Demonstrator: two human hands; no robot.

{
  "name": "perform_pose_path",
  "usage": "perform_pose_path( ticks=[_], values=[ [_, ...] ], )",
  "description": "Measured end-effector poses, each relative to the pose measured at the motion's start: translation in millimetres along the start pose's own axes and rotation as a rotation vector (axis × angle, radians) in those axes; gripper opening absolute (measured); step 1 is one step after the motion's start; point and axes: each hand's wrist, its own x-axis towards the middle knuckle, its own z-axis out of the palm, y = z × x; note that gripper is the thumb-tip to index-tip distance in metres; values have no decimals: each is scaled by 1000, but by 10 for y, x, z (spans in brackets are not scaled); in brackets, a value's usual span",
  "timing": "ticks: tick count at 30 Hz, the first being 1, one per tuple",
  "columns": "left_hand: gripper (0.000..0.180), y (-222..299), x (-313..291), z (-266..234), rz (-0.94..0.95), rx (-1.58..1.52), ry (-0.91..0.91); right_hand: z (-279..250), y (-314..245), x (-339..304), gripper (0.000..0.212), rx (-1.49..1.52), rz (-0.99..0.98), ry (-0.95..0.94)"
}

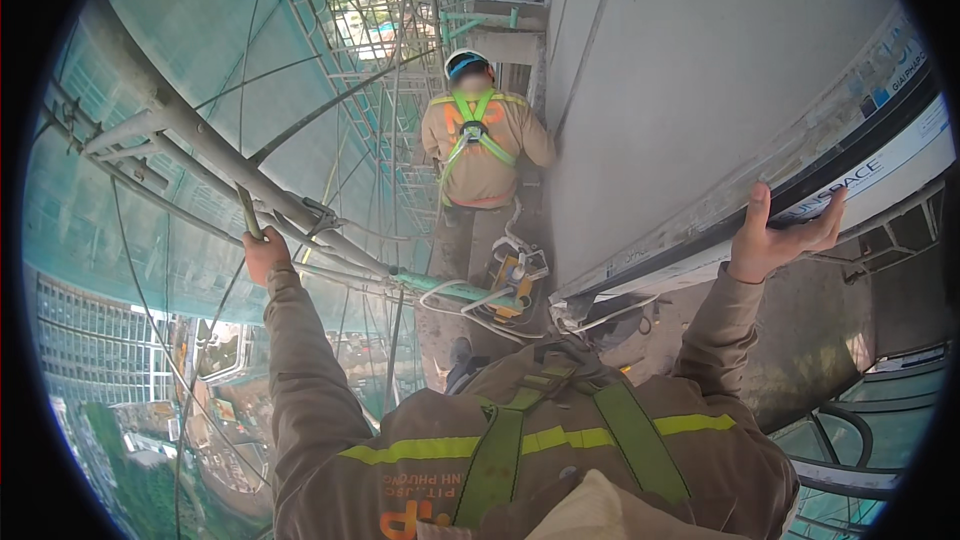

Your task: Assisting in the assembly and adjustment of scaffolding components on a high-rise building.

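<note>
My left hand, closed with the thumb up, grips a thin olive-coloured bar beside a grey scaffold tube. What kind of bar it is I cannot make out. On the other side, my right hand rests open, thumb apart and fingers stretched, against the film-covered edge of a window frame. A black strip runs along that frame, which is set beside a grey wall.
A co-worker in a white helmet and green harness is on the narrow walkway ahead. Between us lie a yellow-and-white device and looped white cable. Green netting hangs beyond the scaffold on the left, with buildings far below.
</note>
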Motion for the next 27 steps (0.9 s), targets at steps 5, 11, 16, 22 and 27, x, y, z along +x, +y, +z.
perform_pose_path(
  ticks=[5,11,16,22,27],
  values=[
    [33,22,-14,-11,11,-3,4,-17,-25,6,97,3,15,3],
    [33,50,-26,-49,6,-8,6,-24,-22,1,97,-24,9,-12],
    [34,-6,8,11,14,-5,-9,-34,-30,10,97,21,33,4],
    [35,40,-29,-27,11,-28,-7,-53,-36,18,97,3,42,4],
    [35,27,-9,-31,8,-15,-19,-52,-71,25,98,5,47,2]
  ],
)
